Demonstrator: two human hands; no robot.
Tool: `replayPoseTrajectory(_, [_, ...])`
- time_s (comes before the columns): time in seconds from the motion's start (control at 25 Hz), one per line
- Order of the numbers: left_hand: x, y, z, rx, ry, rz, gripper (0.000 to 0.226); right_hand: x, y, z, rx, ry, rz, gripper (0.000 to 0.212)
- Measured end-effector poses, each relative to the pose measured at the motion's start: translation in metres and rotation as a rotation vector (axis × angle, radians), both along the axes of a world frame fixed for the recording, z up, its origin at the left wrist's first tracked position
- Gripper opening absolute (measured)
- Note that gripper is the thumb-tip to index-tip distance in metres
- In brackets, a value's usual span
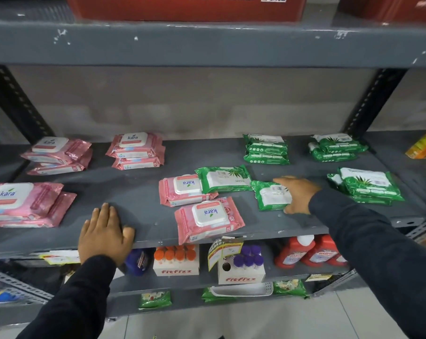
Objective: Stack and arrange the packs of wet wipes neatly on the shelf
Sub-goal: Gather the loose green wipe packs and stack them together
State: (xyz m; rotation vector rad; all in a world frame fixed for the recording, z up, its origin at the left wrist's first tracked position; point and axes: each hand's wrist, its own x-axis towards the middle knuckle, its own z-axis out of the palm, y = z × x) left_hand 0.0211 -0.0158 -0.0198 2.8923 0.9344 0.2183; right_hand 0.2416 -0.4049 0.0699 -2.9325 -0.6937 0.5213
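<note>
while left hand [104, 234] rests flat — right hand [298, 194] grips green pack [270, 195].

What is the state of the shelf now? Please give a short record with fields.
shelf: grey metal shelf
stacked pink packs: three piles, left side
stacked green packs: three piles, right side
loose packs: two pink, two green, centre front
left hand: flat on shelf edge, empty
right hand: laid on loose green pack

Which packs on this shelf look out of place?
Four loose packs mid-shelf: two pink lie upside-down, the front one askew over the shelf edge; a green one overlaps a pink; the right hand covers another.
</note>
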Motion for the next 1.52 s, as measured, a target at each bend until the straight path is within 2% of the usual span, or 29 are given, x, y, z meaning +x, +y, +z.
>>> replayPoseTrajectory(0.16, [-0.001, 0.002, -0.002, 0.021, 0.020, -0.007, 0.080, 0.004, -0.013, 0.010, 0.055, 0.055, -0.104, 0.106])
replayPoseTrajectory(0.32, [0.001, 0.003, -0.003, 0.027, 0.019, -0.010, 0.077, 0.007, -0.030, 0.017, 0.045, 0.040, -0.207, 0.105])
replayPoseTrajectory(0.6, [0.000, 0.003, -0.001, 0.023, 0.037, -0.006, 0.077, 0.007, -0.015, 0.002, 0.110, 0.035, -0.114, 0.102])
replayPoseTrajectory(0.72, [0.000, 0.002, 0.000, 0.025, 0.032, -0.009, 0.079, 0.008, -0.011, -0.003, 0.061, -0.011, -0.092, 0.102])
replayPoseTrajectory(0.92, [-0.001, 0.002, 0.000, 0.027, 0.022, -0.006, 0.080, 0.010, -0.010, 0.000, -0.069, -0.064, -0.223, 0.113])
replayPoseTrajectory(1.12, [0.000, 0.001, 0.001, 0.027, 0.021, -0.003, 0.080, -0.001, 0.005, -0.003, -0.124, -0.193, -0.403, 0.099])
replayPoseTrajectory(1.28, [0.001, 0.002, 0.002, 0.026, 0.020, -0.003, 0.081, 0.002, 0.013, -0.008, 0.083, -0.083, -0.462, 0.078])
replayPoseTrajectory(1.36, [0.001, 0.002, 0.001, 0.032, 0.023, -0.001, 0.081, 0.010, 0.007, -0.002, 0.141, -0.056, -0.408, 0.065])
replayPoseTrajectory(1.4, [0.001, 0.002, 0.001, 0.033, 0.023, 0.001, 0.080, 0.016, 0.002, 0.003, 0.107, -0.072, -0.325, 0.062])
replayPoseTrajectory(1.52, [0.000, 0.004, -0.001, 0.034, 0.028, -0.006, 0.079, 0.025, -0.013, 0.010, -0.156, -0.066, -0.040, 0.085])
